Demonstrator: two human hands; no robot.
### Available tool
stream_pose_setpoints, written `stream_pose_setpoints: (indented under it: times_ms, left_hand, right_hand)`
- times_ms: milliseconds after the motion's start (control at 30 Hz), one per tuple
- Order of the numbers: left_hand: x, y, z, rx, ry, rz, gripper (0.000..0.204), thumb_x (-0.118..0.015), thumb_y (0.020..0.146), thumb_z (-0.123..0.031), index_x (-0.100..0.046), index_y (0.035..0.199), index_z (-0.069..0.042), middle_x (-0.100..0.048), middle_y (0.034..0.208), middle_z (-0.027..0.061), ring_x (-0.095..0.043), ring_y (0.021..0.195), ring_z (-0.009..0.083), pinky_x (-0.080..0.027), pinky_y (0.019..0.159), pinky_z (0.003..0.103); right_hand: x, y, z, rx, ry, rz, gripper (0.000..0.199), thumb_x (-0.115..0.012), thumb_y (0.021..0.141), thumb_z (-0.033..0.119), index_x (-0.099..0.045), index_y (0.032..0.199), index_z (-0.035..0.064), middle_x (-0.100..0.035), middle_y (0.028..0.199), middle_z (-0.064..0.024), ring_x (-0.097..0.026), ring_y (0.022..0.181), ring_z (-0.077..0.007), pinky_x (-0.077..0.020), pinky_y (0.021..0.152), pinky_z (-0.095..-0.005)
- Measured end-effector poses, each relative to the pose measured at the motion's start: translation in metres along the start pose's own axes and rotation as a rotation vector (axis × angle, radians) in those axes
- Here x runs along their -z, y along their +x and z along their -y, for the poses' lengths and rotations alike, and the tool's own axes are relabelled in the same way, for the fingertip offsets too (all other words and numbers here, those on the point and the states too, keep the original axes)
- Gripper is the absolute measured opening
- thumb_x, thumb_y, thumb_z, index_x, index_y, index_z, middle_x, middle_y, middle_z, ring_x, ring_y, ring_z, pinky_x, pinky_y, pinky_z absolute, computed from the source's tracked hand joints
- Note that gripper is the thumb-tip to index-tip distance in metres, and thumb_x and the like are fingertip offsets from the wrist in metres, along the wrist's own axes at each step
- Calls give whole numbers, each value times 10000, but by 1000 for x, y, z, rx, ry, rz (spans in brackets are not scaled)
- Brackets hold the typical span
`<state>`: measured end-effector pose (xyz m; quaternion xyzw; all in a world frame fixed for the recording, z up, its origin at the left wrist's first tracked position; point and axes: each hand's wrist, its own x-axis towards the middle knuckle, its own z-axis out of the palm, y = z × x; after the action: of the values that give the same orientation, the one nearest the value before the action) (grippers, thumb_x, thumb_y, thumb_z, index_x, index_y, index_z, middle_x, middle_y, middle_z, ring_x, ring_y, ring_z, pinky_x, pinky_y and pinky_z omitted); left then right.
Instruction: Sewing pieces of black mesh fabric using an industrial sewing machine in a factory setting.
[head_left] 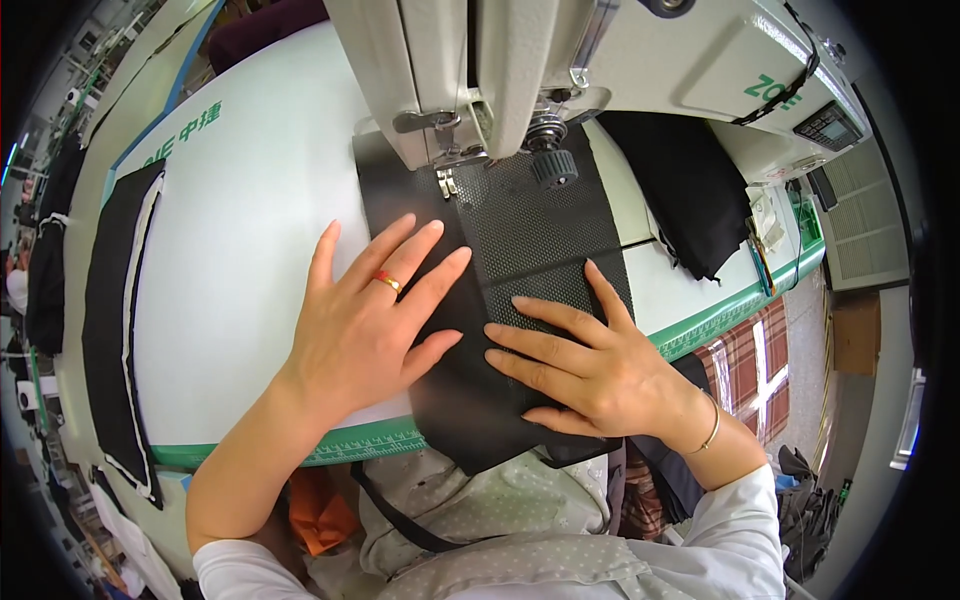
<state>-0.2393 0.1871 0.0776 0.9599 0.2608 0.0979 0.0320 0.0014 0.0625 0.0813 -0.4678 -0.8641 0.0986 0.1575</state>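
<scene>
A black fabric panel, part of it perforated mesh, lies under the presser foot of a white sewing machine. It runs toward me and hangs over the table's front edge. Fingers spread, my left hand rests across the panel's left edge, its fingertips a little short of the presser foot. My right hand presses flat on the mesh nearer to me, its fingers apart. Neither hand grips anything. The needle is too small to make out.
At the right of the machine bed lies a stack of black fabric pieces, with thin tools beside it. A black strip with white edging lies at the far left. A green ruler edge borders the white table.
</scene>
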Motion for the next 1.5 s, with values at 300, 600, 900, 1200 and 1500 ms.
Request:
stream_pose_setpoints:
  times_ms: [300, 600, 900, 1200, 1500]
  left_hand:
    - [-6, 16, 25, -17, 68, -79, 605, -766, 820, -276, -594, 1394, -194, -515, 1480, 46, -462, 1396, 236, -281, 1146, 618]
    - [-9, 14, 21, -110, 63, -162, 484, -779, 836, -275, -652, 1285, -142, -603, 1334, 44, -555, 1285, 188, -379, 1076, 580]
    - [-16, 24, 26, -184, 106, -300, 290, -755, 841, -180, -720, 1124, -128, -670, 1169, 18, -613, 1170, 158, -420, 1058, 554]
    - [-22, 33, 46, -154, 104, -314, 361, -765, 829, -130, -705, 1184, -161, -660, 1272, -26, -628, 1157, 138, -420, 1065, 494]
    - [-10, 29, 68, 23, -331, -385, 193, -698, 874, -43, -727, 1047, -124, -721, 1120, -7, -692, 955, 221, -457, 1016, 424]
  right_hand:
    - [1, 22, -23, -4, -74, 3, 595, -741, 814, 431, -633, 1346, 187, -557, 1452, 29, -488, 1367, -219, -268, 1138, -695]
    - [4, 29, -31, 9, -92, 35, 605, -737, 833, 413, -607, 1380, 192, -525, 1486, 23, -471, 1383, -232, -275, 1132, -695]
    - [5, 43, -47, 24, -91, 44, 592, -716, 865, 403, -583, 1400, 188, -514, 1486, 7, -456, 1392, -253, -311, 1100, -719]
    - [-1, 62, -69, 55, -108, 24, 625, -734, 838, 395, -579, 1410, 196, -508, 1491, 12, -528, 1227, -280, -352, 1070, -708]
    - [4, 58, -74, 211, 3, -412, 229, -809, 756, 148, -734, 963, 86, -710, 1018, -52, -692, 933, -244, -491, 1031, -484]
